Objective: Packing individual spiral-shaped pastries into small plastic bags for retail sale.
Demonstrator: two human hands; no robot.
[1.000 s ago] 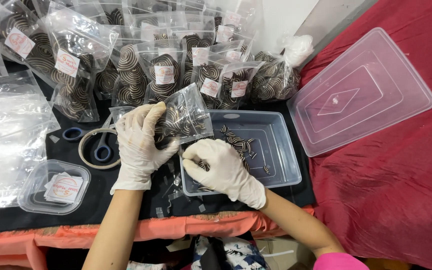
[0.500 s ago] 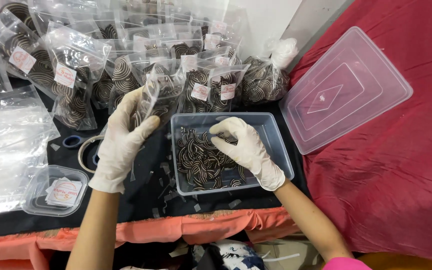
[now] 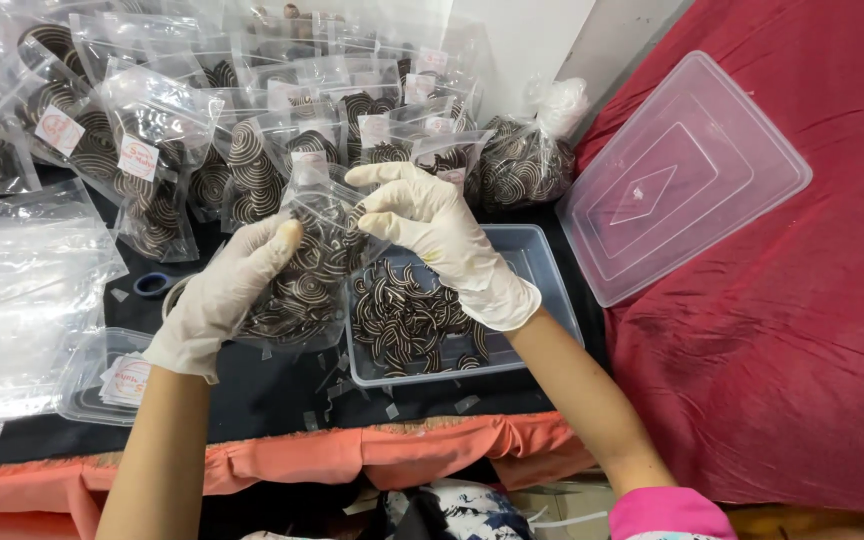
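Observation:
Both my hands wear white gloves. My left hand (image 3: 220, 290) grips a clear zip pouch (image 3: 304, 268) full of dark and cream spiral cookies, holding it up from its left side. My right hand (image 3: 437, 235) pinches the top right of the same pouch, fingers bent over its mouth. Just below and to the right sits a clear plastic tub (image 3: 548, 290) with a heap of the same spiral cookies (image 3: 407, 325) inside.
Many filled, labelled pouches (image 3: 252, 160) stand at the back. Empty clear bags (image 3: 22, 290) lie at the left, beside a small tub of round labels (image 3: 117, 378). The tub's lid (image 3: 682, 180) rests on red cloth at the right. Blue scissors (image 3: 157, 284) lie near the left hand.
My right hand left the tub and rose to the top of the pouch. My left hand brought the pouch down and nearer, in front of the tub's left edge.

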